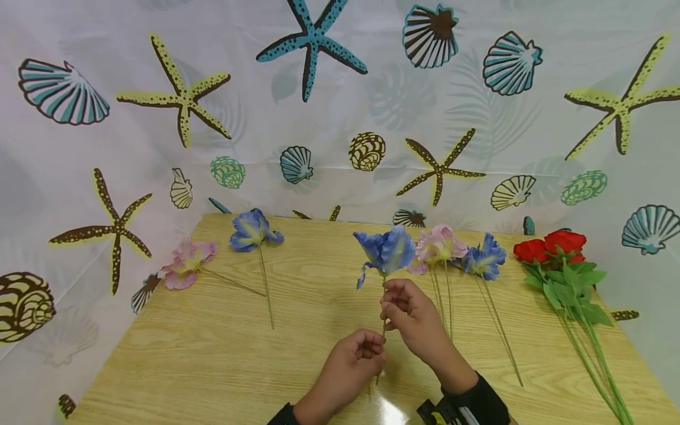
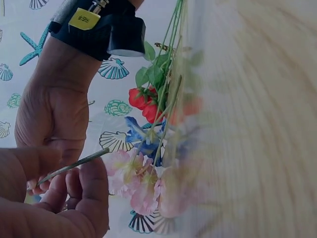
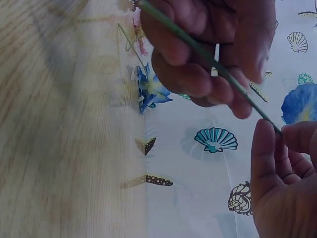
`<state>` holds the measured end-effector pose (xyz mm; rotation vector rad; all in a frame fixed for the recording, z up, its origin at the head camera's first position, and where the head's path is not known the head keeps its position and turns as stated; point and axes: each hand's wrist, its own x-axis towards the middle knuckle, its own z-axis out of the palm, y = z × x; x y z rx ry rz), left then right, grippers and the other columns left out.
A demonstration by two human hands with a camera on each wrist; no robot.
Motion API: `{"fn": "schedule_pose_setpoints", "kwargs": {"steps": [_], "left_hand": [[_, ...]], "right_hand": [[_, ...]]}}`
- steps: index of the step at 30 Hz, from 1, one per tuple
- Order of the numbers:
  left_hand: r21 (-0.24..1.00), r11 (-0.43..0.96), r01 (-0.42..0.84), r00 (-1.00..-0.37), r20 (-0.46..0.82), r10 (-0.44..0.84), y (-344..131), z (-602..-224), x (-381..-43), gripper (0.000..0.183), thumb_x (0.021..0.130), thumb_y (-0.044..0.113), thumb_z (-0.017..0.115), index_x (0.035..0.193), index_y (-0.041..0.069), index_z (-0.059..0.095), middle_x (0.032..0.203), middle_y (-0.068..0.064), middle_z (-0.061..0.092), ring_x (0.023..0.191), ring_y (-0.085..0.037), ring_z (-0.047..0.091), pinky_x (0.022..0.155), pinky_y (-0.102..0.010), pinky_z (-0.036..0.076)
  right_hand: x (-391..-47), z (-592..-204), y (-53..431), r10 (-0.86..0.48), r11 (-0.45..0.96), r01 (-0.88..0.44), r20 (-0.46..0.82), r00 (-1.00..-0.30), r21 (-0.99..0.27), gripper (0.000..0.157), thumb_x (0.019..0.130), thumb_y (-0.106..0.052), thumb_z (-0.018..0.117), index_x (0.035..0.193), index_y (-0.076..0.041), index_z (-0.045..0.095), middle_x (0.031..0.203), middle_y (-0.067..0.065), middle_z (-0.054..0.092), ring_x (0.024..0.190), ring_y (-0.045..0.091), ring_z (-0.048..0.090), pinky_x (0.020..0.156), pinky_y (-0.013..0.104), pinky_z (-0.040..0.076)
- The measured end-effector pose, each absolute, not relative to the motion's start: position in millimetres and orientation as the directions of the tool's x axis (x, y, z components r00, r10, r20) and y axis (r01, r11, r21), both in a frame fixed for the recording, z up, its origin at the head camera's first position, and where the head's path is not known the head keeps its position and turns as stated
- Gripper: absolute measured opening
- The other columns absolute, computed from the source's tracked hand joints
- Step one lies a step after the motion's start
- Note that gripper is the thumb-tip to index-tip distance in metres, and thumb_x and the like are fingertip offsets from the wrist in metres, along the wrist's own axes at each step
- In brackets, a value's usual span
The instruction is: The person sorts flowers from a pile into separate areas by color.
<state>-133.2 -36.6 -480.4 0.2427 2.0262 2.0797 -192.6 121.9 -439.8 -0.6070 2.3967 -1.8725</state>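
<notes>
A blue artificial flower [image 1: 385,251] stands upright over the table, its ruffled petals facing up. My right hand [image 1: 417,319] pinches its thin stem just under the blossom. Lower down, my left hand [image 1: 347,369] has curled fingers and thumb at the same stem, whose end pokes out below. In the left wrist view the stem [image 2: 74,166] crosses between the left thumb and fingers. The right wrist view shows the green stem [image 3: 218,67] running from the left hand [image 3: 208,54] down to the right fingertips [image 3: 270,131].
On the wooden table [image 1: 212,366], a pink flower [image 1: 186,262] and a blue flower [image 1: 254,230] lie at left. Right of my hands lie pink flowers [image 1: 440,245], another blue flower [image 1: 484,258] and red roses [image 1: 565,242] with long stems. A shell-patterned cloth [image 1: 329,118] hangs behind.
</notes>
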Motion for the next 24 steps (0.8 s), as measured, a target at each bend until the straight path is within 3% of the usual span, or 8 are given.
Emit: {"fn": "schedule_pose_setpoints", "kwargs": {"steps": [7,11,14,17,20,24], "left_hand": [[0.978,0.211,0.0,-0.947,-0.068,0.315,-46,-482,-134,0.043,0.087,0.033,0.066,0.12,0.009,0.057,0.121,-0.008,0.053,0.103,-0.021,0.055,0.08,-0.038,0.052],[0.911,0.387,0.142,-0.94,0.002,0.34,-51,-482,-133,0.057,0.086,0.042,0.065,0.13,0.008,0.053,0.129,-0.009,0.05,0.113,-0.028,0.051,0.087,-0.046,0.049],[0.84,0.499,0.213,-0.935,0.027,0.353,-55,-483,-134,0.066,0.084,0.045,0.066,0.138,0.01,0.048,0.141,-0.013,0.042,0.124,-0.031,0.045,0.092,-0.05,0.046],[0.789,0.567,0.238,-0.934,0.025,0.358,-62,-482,-136,0.072,0.083,0.048,0.067,0.143,0.015,0.044,0.151,-0.014,0.029,0.135,-0.035,0.029,0.098,-0.057,0.04],[0.704,0.65,0.288,-0.939,0.075,0.335,-73,-482,-141,0.071,0.082,0.049,0.067,0.142,0.017,0.046,0.153,-0.015,0.025,0.137,-0.041,0.02,0.099,-0.063,0.034],[0.532,0.798,0.284,-0.958,0.196,0.211,-99,-482,-153,0.064,0.082,0.041,0.069,0.136,0.013,0.052,0.146,-0.022,0.034,0.132,-0.046,0.028,0.099,-0.065,0.032]], "right_hand": [[-197,-442,127,-0.298,0.193,-0.237,0.174,-0.939,-0.952,0.028,0.097,-0.017,0.054,0.123,-0.009,0.048,0.097,0.018,0.055,0.08,0.03,0.06,0.062,0.034,0.057],[-198,-444,131,-0.288,0.192,-0.226,0.166,-0.943,-0.955,0.03,0.097,-0.019,0.054,0.124,-0.008,0.047,0.099,0.021,0.055,0.081,0.031,0.06,0.062,0.034,0.057],[-199,-445,133,-0.268,0.199,-0.216,0.159,-0.95,-0.956,0.03,0.096,-0.02,0.054,0.123,-0.008,0.047,0.098,0.022,0.054,0.079,0.024,0.06,0.062,0.031,0.056],[-200,-446,136,-0.25,0.216,-0.21,0.155,-0.956,-0.954,0.03,0.097,-0.019,0.054,0.124,-0.008,0.047,0.098,0.02,0.055,0.078,0.021,0.06,0.062,0.032,0.056],[-201,-447,141,-0.237,0.236,-0.202,0.145,-0.961,-0.951,0.031,0.097,-0.02,0.054,0.125,-0.009,0.047,0.098,0.017,0.055,0.079,0.024,0.06,0.063,0.036,0.056],[-202,-447,148,-0.222,0.254,-0.18,0.124,-0.967,-0.95,0.032,0.097,-0.021,0.054,0.126,-0.009,0.046,0.098,0.017,0.055,0.079,0.028,0.059,0.064,0.037,0.056]]}}
